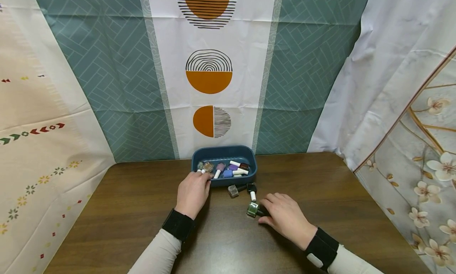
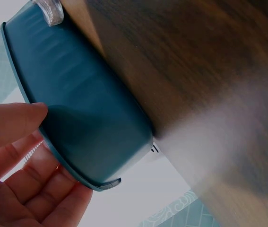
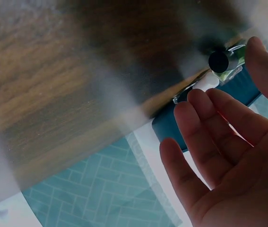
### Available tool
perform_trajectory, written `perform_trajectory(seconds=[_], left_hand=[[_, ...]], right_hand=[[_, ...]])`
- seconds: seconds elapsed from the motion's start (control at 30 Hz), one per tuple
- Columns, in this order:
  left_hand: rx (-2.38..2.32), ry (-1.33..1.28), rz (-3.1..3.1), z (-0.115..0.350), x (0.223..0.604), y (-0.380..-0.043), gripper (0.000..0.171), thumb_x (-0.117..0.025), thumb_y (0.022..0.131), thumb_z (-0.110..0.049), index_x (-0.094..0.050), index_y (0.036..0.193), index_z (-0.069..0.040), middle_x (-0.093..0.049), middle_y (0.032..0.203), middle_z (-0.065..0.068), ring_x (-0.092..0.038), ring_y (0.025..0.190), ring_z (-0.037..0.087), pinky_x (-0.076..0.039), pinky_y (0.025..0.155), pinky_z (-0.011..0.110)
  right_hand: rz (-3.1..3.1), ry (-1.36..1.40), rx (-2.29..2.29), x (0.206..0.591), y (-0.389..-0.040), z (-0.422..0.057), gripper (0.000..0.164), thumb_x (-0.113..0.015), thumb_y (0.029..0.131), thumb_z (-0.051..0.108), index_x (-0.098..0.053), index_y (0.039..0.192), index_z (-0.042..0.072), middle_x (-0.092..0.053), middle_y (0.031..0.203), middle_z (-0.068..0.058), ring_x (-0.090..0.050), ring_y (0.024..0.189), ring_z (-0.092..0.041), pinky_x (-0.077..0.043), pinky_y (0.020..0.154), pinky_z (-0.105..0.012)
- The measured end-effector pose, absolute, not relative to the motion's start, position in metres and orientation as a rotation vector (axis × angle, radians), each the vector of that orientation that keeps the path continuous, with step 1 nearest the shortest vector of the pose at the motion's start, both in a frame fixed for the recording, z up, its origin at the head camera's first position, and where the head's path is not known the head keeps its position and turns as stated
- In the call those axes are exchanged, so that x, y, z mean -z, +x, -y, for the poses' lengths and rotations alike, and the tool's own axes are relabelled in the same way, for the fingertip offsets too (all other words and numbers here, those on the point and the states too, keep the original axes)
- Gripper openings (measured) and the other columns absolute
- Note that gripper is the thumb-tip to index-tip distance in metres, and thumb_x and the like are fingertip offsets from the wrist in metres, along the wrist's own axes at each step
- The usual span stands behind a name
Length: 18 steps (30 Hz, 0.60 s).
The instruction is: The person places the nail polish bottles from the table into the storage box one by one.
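Note:
My left hand (image 1: 194, 191) holds the near left rim of a dark blue bin (image 1: 228, 182). The left wrist view shows the thumb (image 2: 25, 120) against the outer wall and the other fingers over the rim. Nail polish bottles (image 1: 227, 173) with white caps lie inside. My right hand (image 1: 286, 216) is at a green nail polish bottle (image 1: 252, 209), which lies on the table with its black cap (image 3: 220, 62) near the thumb. In the right wrist view the fingers are loosely bent and apart from the thumb, not closed around the cap.
Between the bin and the green bottle lie a glittery grey nail polish bottle (image 1: 233, 191) with a black cap and a dark bottle (image 1: 251, 187) with a white cap. The wooden table (image 1: 142, 210) meets hanging patterned cloths (image 1: 303, 88) at its back and sides.

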<state>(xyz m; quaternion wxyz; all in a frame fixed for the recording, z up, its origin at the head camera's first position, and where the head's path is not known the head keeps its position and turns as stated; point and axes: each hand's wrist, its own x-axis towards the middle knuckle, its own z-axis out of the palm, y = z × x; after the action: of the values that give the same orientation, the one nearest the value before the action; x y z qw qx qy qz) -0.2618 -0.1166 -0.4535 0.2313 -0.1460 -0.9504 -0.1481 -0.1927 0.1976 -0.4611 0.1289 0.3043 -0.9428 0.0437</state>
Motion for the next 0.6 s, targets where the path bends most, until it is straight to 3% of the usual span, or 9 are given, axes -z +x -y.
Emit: perform_trajectory(seconds=[0.6], left_hand=[[0.404,-0.398,2.626,0.1165,0.4534,-0.2616,0.012,-0.088,0.095,-0.011,-0.086,0.107,-0.010,-0.078,0.094,0.006,-0.070,0.089,0.027,-0.060,0.072,0.043]], right_hand=[[2.750,0.858,-0.093,0.4659,-0.1922,-0.1960,0.037,-0.096,0.088,0.037,-0.080,0.108,0.011,-0.063,0.089,0.005,-0.063,0.080,-0.015,-0.059,0.080,-0.043]])
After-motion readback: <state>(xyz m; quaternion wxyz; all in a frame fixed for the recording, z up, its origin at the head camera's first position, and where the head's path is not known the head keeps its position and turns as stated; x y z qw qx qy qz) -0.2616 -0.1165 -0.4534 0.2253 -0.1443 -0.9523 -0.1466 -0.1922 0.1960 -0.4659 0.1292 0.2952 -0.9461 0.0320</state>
